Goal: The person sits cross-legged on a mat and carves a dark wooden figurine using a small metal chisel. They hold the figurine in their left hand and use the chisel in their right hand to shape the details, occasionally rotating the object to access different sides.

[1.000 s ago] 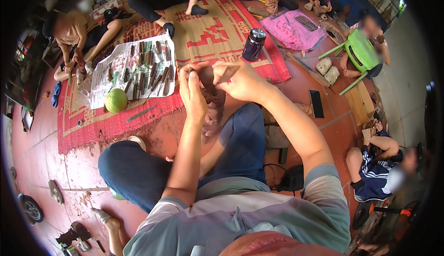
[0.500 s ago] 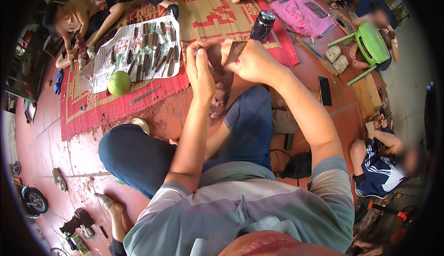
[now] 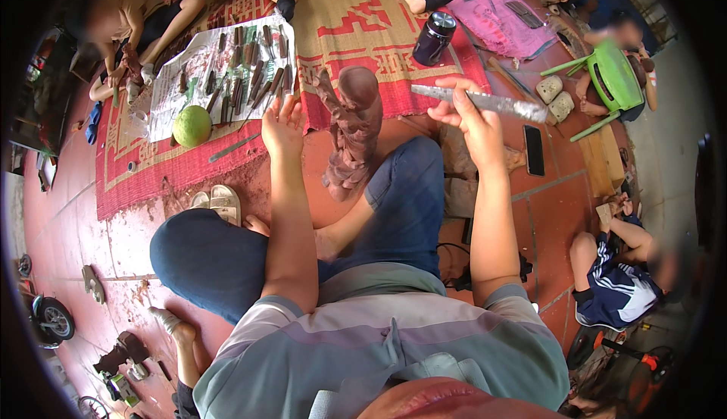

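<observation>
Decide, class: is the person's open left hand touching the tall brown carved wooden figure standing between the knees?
Apart. The head view shows the left hand raised open, with a strip of floor visible between it and the carved wooden figure.

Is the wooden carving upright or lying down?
Upright: the wooden carving stands on end between the person's knees, top pointing up, with neither hand touching it.

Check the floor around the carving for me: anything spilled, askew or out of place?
Nothing looks damaged. Reddish wood dust and chips litter the tiles around the wooden carving, which stands upright between the knees. A phone lies on the tile right of the right hand, which holds a long flat tool. The left hand is open, apart from the carving.
</observation>
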`<state>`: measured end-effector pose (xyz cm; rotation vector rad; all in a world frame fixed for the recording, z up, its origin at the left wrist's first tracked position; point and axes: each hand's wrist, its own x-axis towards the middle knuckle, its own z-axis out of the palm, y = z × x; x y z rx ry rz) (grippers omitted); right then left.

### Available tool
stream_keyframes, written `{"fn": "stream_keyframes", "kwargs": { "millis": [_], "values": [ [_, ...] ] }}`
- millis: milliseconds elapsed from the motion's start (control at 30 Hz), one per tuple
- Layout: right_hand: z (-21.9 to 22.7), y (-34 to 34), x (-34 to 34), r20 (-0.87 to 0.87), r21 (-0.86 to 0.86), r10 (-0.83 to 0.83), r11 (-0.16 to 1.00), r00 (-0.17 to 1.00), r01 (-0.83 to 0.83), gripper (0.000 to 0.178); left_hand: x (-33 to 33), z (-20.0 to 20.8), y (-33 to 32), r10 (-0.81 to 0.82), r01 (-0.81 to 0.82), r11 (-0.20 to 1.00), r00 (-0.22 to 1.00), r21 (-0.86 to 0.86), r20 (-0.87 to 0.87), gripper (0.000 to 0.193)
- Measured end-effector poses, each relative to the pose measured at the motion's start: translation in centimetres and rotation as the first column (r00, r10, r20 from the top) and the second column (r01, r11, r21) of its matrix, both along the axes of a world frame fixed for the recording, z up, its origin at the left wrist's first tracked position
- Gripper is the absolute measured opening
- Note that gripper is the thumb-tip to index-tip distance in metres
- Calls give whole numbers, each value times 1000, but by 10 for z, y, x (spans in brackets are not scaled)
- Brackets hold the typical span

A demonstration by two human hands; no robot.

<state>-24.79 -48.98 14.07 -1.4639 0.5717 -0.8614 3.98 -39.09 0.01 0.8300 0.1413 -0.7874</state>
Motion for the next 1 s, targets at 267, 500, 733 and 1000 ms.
{"fn": "stream_keyframes", "kwargs": {
  "millis": [267,500,733,1000],
  "values": [
    [-30,11,7,27,199,-44,979,999,38,22,2,-36,1,-111,114,988,993,100,-37,39],
    [-37,7,18,24,-20,4,1000,1000,-3,10,-4,13,0,3,-2,1000,942,-5,335,44],
    [14,1,49,-311,-649,102,703,945,-290,9,-79,129,6,24,46,997,505,-54,863,33],
    [25,-14,74,-447,-672,225,553,865,-492,13,-89,111,-8,-2,75,996,532,-45,847,16]
  ]
}}
